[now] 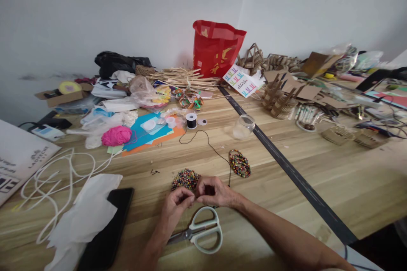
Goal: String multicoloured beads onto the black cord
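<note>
Over the table my left hand (178, 203) and my right hand (218, 192) meet, thumb and finger of each pinched together, fingertips nearly touching. A thin black cord (219, 155) runs from a spool of black cord (191, 121) to my right hand and passes behind it. What my left fingertips pinch is too small to make out. Just beyond my hands lies a heap of multicoloured beads (186, 179), partly hidden by them. Several beaded bracelets (240, 163) lie stacked to the right. Scissors with pale green handles (206, 230) lie below my hands, blades pointing left.
On the left are a black phone (108, 228), partly under white paper (85, 216), and a white cable (71, 173). Pink yarn (116, 135), a clear jar (244, 127) and a red bag (218, 48) stand farther back. A dark strip (286, 159) crosses the table.
</note>
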{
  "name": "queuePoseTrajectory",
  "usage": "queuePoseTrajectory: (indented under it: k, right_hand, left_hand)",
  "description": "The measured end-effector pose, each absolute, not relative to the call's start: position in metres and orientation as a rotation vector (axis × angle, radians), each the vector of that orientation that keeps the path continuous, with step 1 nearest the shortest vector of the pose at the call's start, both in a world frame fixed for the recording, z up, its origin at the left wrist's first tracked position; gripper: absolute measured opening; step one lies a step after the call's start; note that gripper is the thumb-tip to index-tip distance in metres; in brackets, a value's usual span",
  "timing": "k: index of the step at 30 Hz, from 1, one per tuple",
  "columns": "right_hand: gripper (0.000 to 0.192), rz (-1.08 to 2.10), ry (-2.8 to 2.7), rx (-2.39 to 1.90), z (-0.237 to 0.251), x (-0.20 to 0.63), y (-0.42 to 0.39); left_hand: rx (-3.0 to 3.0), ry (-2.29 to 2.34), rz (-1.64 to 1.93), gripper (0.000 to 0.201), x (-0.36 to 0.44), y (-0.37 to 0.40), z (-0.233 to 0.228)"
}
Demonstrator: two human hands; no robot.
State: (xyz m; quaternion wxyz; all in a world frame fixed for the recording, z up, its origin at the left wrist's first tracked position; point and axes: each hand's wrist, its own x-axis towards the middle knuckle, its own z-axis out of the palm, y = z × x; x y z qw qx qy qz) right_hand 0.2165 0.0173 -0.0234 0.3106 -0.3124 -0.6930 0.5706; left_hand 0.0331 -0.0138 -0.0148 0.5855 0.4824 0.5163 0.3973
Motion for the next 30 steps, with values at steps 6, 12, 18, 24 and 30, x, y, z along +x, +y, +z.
queuePoseTrajectory:
  k: [6,12,18,24,30]
  right_hand:
    - [0.027,1.615,-1.804,-0.839,-0.0178,0.2151,0.0155]
    - [0.02,1.584,-1.813,-0.874,-0.0207,0.2138,0.0155]
    - [0.02,1.566,-1.813,-0.894,-0.023,0.2118,0.0164]
    - [0.018,1.561,-1.807,-0.894,-0.0232,0.2115,0.0162]
    - [0.019,1.554,-1.822,-0.873,-0.0237,0.2123,0.0171]
  left_hand:
    - [1.151,1.203,0.935,0.018,0.0329,-0.0135,-0.0197]
    - [1.154,1.203,0.933,0.017,0.0325,-0.0138,-0.02]
    - [1.14,1.213,0.942,0.014,0.0329,-0.0144,-0.0176]
    - [1.133,1.221,0.937,0.016,0.0333,-0.0138,-0.0183]
    - [1.153,1.241,0.921,0.016,0.034,-0.0143,-0.0173]
